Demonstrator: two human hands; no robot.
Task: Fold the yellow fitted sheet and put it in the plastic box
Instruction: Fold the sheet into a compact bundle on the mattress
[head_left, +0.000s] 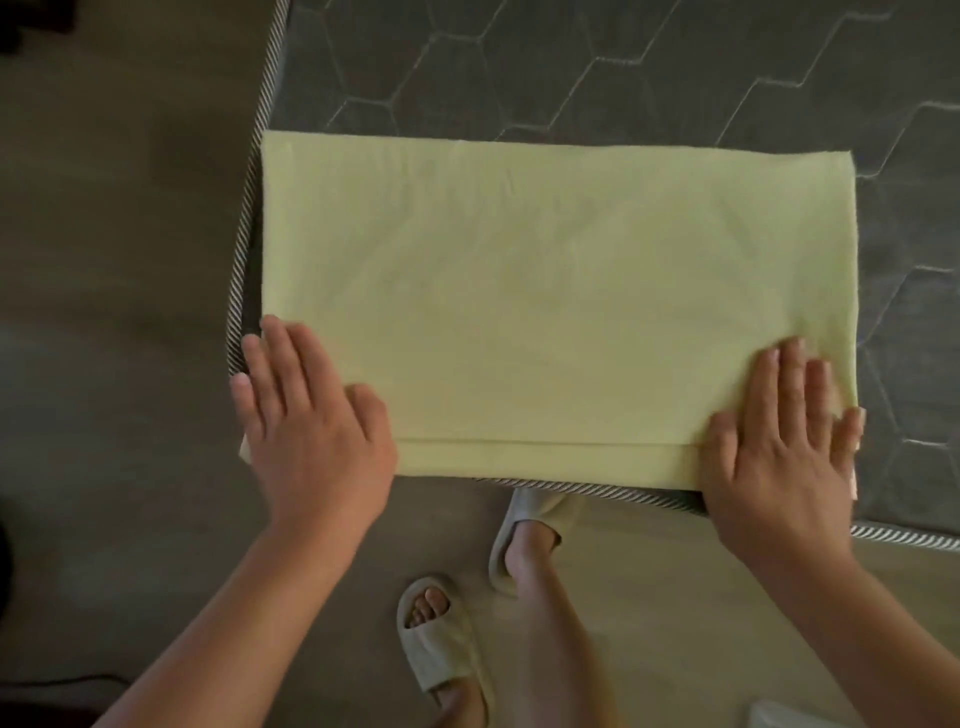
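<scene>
a: head view, the only one we have. where's the sheet?

b: the pale yellow fitted sheet (545, 312), folded into a flat rectangle of soft cloth, lies on the near left corner of a dark grey mattress with a quilted hexagon pattern (623, 62). its near edge runs along the mattress's striped piping (587, 488), and its left edge reaches the piping on that side.

a: and the hands?

b: both flat, fingers spread, grasping nothing. the left hand (311, 415) presses on the near left corner of the sheet, with its outer fingers reaching past the cloth over the mattress edge. the right hand (784, 436) presses on the near right corner. palms down, like smoothing.

a: layers lined up?

b: not quite. a lower layer shows as a strip below the top one along the near edge.

a: what could go wrong?

b: my guess: the sheet sits right at the corner, so a push toward the edge could slide it off to the grey floor (104, 260). lifting it by one layer could let the fold fall open, since nothing pins it. the uneven near edge could make the next fold crooked.

a: the plastic box?

b: not clearly seen. a pale object (779, 714) shows at the bottom edge, but i cannot tell what it is. grey slippers (436, 639) show below.
</scene>
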